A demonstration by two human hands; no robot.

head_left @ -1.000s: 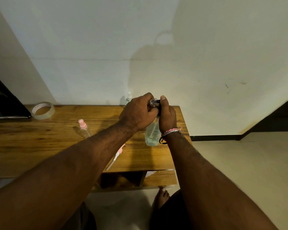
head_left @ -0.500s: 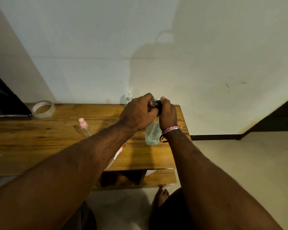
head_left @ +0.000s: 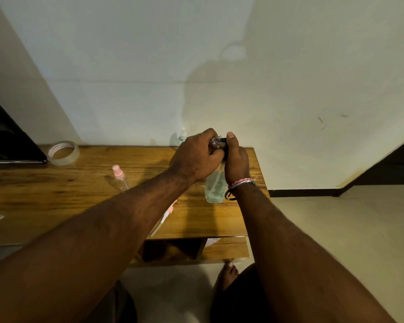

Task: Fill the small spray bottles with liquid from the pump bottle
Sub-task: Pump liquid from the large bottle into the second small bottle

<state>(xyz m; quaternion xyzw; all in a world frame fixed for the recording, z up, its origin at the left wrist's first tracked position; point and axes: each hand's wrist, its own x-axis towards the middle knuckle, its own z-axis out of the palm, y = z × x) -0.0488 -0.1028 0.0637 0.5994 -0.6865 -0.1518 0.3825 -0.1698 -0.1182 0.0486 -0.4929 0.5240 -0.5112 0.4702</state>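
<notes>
A clear pump bottle [head_left: 214, 187] with pale liquid stands near the right end of the wooden table [head_left: 56, 197]. My right hand [head_left: 236, 162] grips its black pump head from the right. My left hand [head_left: 196, 157] holds a small clear bottle [head_left: 216, 142] with its open mouth right at the pump's nozzle. A small spray bottle with a pink cap [head_left: 119, 177] stands further left. A pink spray top with its white tube [head_left: 165, 216] lies on the table under my left forearm. Another small spray bottle [head_left: 182, 135] stands by the wall.
A roll of clear tape [head_left: 63, 152] lies at the back left, beside a dark flat object [head_left: 7, 141]. The table's right edge is just past the pump bottle. A shelf [head_left: 224, 249] sits below the tabletop, and a bare foot [head_left: 228, 272] is on the floor.
Both hands stay at the pump head. My right thumb has shifted slightly on top of it; nothing else has moved.
</notes>
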